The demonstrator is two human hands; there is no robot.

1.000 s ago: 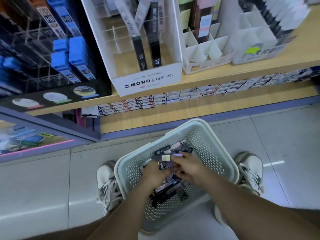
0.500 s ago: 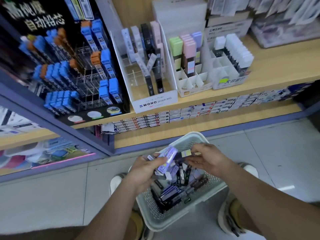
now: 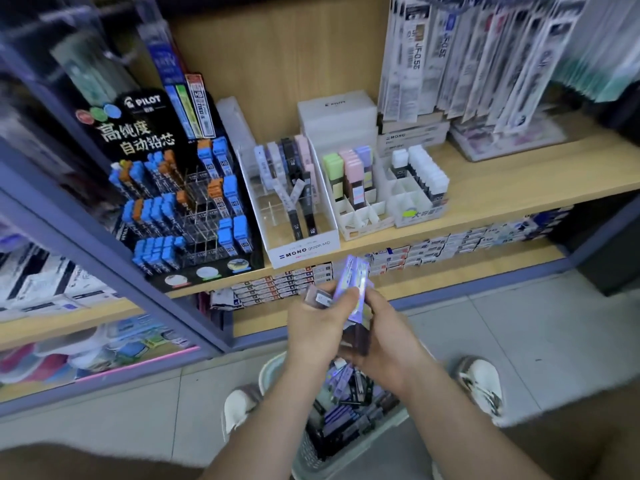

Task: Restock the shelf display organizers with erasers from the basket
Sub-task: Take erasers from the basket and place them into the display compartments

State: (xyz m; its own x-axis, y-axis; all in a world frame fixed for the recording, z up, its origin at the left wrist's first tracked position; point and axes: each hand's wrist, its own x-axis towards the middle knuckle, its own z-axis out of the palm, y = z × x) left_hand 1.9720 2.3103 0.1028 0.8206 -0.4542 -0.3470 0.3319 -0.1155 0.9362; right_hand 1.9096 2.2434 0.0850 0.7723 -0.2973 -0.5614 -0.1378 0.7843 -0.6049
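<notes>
1. Wooden shelf (image 3: 519, 181): Pilot lead rack (image 3: 180, 209), MONO graph MG box (image 3: 301, 251), white divided organizer (image 3: 363, 220) part-filled.
2. Basket (image 3: 272, 370): on floor (image 3: 138, 410), forearms crossing over it.
3. Eraser packs (image 3: 355, 289): slim, purple and dark, bunched above basket; left hand (image 3: 317, 327), right hand (image 3: 388, 344), each grip clamped round them.

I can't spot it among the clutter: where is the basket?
The basket sits on the floor at the head view's bottom centre, between the shoes, beneath the left hand and right hand.
</notes>
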